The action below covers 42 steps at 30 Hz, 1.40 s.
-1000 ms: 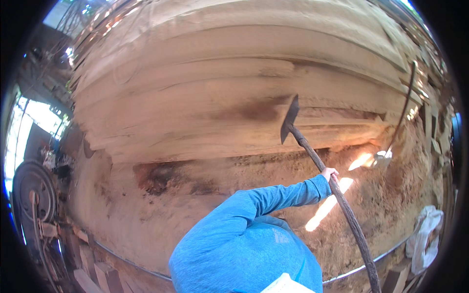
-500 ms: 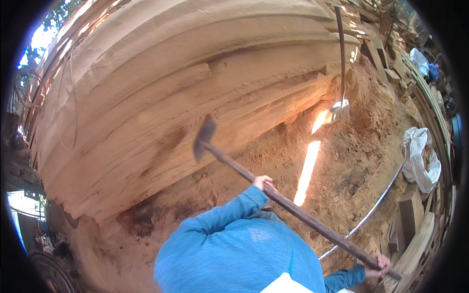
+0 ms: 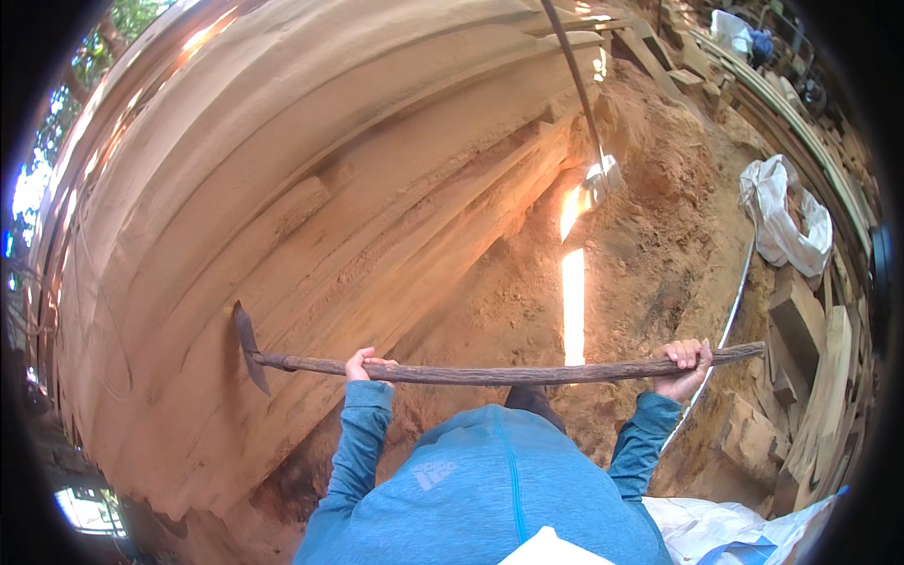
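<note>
A long-handled pickaxe (image 3: 527, 375) with a dark metal head lies almost level across in front of my body. My left hand (image 3: 367, 365) is wrapped round the handle on the head's side. Near the other end of the handle, my right hand (image 3: 685, 367) grips it with the fingers closed over the top. On the left, the pickaxe head is close to a large tan, ridged wall (image 3: 282, 217) with stepped layers. Whether the head touches that wall I cannot tell.
Further back, a shovel (image 3: 603, 177) stands in the reddish soil (image 3: 650, 254). Right of me lie a white sack (image 3: 786, 221), wooden boards (image 3: 817, 405) and a thin white line (image 3: 739, 297). White plastic sheeting (image 3: 706, 525) is beside my right side.
The pickaxe head has swung left and down, and the handle has gone from slanted to nearly level. My left hand moved left; my right hand rose and moved left. The view has turned.
</note>
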Tool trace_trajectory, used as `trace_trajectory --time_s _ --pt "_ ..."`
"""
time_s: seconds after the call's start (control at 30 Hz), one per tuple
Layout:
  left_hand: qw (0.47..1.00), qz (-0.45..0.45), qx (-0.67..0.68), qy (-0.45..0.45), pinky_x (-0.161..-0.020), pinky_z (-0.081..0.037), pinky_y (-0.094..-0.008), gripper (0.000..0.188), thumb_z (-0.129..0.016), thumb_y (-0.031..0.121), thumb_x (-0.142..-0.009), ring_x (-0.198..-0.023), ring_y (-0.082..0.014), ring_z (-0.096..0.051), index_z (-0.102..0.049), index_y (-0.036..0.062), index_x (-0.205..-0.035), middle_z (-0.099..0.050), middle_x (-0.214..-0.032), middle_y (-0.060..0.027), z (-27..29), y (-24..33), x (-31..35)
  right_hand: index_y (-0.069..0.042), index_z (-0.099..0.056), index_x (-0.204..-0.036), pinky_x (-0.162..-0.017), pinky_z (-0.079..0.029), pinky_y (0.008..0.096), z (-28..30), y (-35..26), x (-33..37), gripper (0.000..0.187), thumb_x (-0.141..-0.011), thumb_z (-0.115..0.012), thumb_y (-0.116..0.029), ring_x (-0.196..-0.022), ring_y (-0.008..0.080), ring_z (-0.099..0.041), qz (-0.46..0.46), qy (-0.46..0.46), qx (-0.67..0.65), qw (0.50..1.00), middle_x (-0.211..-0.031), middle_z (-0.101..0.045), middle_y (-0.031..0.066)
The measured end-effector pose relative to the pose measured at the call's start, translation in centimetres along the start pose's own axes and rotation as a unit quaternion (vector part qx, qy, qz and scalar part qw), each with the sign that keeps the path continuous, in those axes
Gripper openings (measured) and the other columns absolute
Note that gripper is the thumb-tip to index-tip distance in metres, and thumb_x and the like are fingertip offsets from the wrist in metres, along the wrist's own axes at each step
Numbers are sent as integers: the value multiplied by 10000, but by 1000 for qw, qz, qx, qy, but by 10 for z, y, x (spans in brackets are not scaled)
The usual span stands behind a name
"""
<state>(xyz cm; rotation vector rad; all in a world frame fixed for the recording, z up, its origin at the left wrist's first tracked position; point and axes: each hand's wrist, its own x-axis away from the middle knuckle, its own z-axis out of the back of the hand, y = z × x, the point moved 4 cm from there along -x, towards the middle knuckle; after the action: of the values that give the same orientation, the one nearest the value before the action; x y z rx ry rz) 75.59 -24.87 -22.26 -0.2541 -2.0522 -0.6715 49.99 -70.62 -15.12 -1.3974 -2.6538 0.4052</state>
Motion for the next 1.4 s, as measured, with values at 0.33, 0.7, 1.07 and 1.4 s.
trace_trajectory --time_s 0.33,0.7,1.07,1.4 --pt "964 195 -153 -97 -559 -412 -357 275 -597 102 -732 -435 -162 -409 -372 150 -581 -401 -469 17 -138 -207 13 -137 -371 -638 -469 -390 223 50 -194 -55 313 -922 -487 -200 -436 47 -369 170 32 41 984 -512 -347 -63" --pt "867 397 -262 -146 -600 -457 -379 239 -594 149 -795 -538 -191 -487 -420 137 -631 -458 -555 -23 -227 -456 -14 -136 -344 -652 -518 -318 208 -27 -298 -20 300 -908 -495 -169 -484 77 -310 382 -33 220 897 -514 -300 -34" --pt "832 402 -311 -224 -941 -451 -433 532 -614 316 -840 -1102 -296 -519 -405 21 -1229 -515 -1140 -168 -247 -472 -36 -147 -426 -716 -366 -318 235 -61 -97 -204 209 -891 -531 -193 -437 72 -358 239 -178 348 889 -530 -389 -34" --pt "438 -412 -515 -611 -1042 -310 -421 889 -755 438 -693 -1250 -284 -387 -320 21 -1347 -442 -1285 -164 -338 -293 132 -77 -546 -836 -602 -466 296 -51 113 -275 85 -800 -615 -43 -667 146 -543 -57 -251 509 822 -768 -554 29"
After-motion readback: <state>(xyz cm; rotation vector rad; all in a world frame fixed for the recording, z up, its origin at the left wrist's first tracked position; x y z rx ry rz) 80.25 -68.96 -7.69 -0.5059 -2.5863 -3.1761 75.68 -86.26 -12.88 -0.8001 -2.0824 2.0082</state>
